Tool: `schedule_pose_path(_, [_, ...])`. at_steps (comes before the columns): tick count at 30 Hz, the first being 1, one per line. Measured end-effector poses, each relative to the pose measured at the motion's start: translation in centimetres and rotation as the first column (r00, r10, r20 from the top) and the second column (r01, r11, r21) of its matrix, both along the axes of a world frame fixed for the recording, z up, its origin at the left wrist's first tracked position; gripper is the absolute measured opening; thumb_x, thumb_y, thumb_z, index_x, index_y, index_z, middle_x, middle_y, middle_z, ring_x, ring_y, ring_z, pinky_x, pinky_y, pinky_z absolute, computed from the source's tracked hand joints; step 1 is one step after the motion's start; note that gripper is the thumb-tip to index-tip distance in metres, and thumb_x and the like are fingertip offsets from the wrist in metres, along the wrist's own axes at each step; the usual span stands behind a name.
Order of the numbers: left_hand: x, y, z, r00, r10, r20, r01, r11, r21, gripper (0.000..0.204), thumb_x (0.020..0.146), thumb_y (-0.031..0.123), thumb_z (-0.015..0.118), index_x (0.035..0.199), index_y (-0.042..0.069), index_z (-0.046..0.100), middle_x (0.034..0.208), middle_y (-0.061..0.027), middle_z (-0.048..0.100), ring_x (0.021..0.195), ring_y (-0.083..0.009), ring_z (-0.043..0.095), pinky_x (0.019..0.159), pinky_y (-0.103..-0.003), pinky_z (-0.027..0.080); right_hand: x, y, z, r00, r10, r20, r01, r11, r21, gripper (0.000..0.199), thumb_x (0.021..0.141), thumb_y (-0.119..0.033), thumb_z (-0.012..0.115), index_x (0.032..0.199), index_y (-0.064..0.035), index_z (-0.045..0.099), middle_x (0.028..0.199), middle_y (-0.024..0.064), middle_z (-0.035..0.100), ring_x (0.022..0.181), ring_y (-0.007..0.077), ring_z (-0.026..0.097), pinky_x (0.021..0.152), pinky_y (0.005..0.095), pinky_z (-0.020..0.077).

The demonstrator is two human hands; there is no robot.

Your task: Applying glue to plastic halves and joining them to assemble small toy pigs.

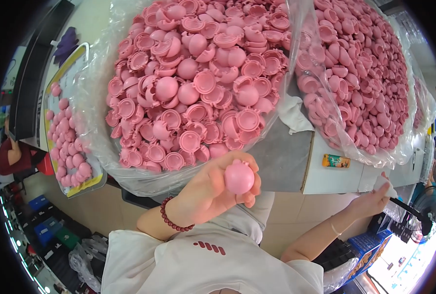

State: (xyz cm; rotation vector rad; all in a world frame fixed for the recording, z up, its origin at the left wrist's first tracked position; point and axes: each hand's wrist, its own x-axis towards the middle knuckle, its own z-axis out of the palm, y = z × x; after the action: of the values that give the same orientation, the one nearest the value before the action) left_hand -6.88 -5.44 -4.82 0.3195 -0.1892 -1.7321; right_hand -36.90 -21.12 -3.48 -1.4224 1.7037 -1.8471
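My left hand (205, 183), a dark red bead bracelet at its wrist, is closed around a round pink plastic shell (239, 177). Its smooth domed side faces up, and small tabs show at its top edge. My right hand (370, 203) is out at the right by the table edge, its fingers closed on a crumpled white wipe (384, 187). Just beyond my left hand lies a heap of pink half shells (188, 93) in a clear plastic bag (93, 112); some are domed side up, others show hollow insides.
A second bagged heap of pink shells (357, 83) fills the far right. A yellow-rimmed tray (88, 188) with several pink balls stands left. An orange-green cylinder (336, 161) and a white cloth (294, 115) lie on the table (286, 166). A black fan (428, 210) stands right.
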Motion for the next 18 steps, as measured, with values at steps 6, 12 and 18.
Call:
schedule_pose_path(6, [0.3, 0.6, 0.0, 0.972, -0.064, -0.228, 0.057, 0.998, -0.039, 0.051, 0.077, 0.041, 0.058, 0.111, 0.007, 0.040, 0.093, -0.0071, 0.052, 0.077, -0.0114, 0.049, 0.070, -0.026, 0.042, 7.4, 5.5, 0.0, 0.843, 0.538, 0.008, -0.536, 0.841, -0.070, 0.036, 0.084, -0.028, 0.050, 0.095, 0.0060, 0.049, 0.089, 0.0182, 0.056, 0.073, 0.0212, 0.054, 0.061, 0.0275, 0.0433])
schedule_pose_path(12, [0.5, 0.6, 1.3, 0.997, -0.044, -0.056, 0.046, 0.998, 0.032, 0.053, 0.075, 0.038, 0.062, 0.109, 0.004, 0.041, 0.089, -0.0097, 0.053, 0.081, -0.0164, 0.050, 0.069, -0.027, 0.043, 11.7, 6.5, 0.8, 0.668, 0.736, 0.114, -0.744, 0.655, 0.132, 0.044, 0.077, -0.038, 0.058, 0.087, 0.0041, 0.049, 0.078, 0.0157, 0.056, 0.071, 0.0205, 0.053, 0.061, 0.0282, 0.0413])
schedule_pose_path(18, [1.3, 1.8, 1.6, 0.998, 0.015, 0.057, -0.017, 0.999, 0.027, 0.048, 0.067, 0.031, 0.072, 0.098, 0.001, 0.050, 0.080, -0.0110, 0.055, 0.078, -0.0188, 0.052, 0.068, -0.028, 0.042, 14.4, 6.8, 1.1, 0.543, 0.816, 0.198, -0.836, 0.506, 0.212, 0.046, 0.076, -0.043, 0.058, 0.080, 0.0023, 0.049, 0.072, 0.0134, 0.055, 0.064, 0.0175, 0.050, 0.056, 0.0265, 0.0368])
